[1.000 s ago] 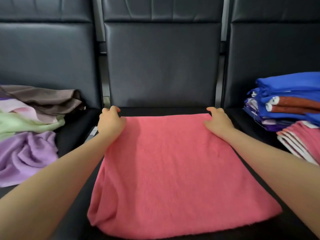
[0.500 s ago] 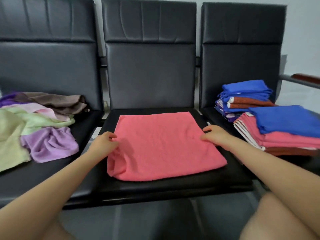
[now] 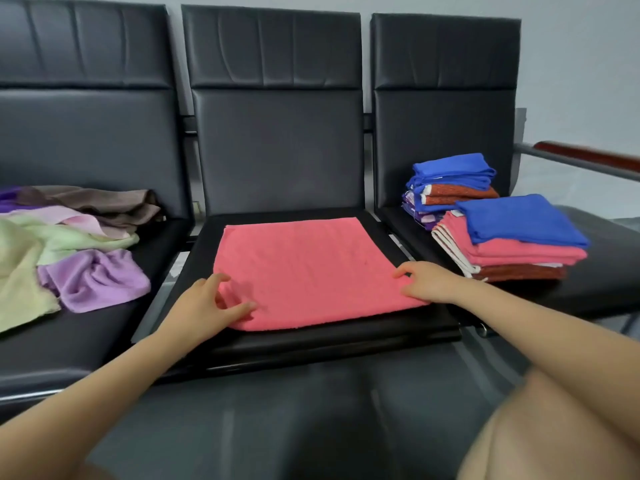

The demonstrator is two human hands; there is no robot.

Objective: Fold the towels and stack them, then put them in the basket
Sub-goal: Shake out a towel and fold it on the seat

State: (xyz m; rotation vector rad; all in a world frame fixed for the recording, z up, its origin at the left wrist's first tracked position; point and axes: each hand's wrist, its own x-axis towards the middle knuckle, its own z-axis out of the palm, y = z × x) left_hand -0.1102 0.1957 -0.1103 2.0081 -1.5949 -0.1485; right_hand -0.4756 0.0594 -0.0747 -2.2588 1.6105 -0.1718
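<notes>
A pink towel lies flat on the middle black seat, folded to a rough square. My left hand rests on its near left corner, thumb and forefinger spread over the cloth. My right hand is at the near right corner, its fingers curled over the edge and pinching it. A folded stack with a blue towel on top of pink and rust ones sits on the right seat. Behind it is a second folded stack. No basket is in view.
Loose unfolded towels lie on the left seat: a purple one, a pale green one and a brown one. A metal armrest with a wooden top runs at the far right. My knees show at the bottom.
Both hands slid from the towel's far corners along its sides to the near corners. The camera pulled back and up, so more of the seats and both stacks show.
</notes>
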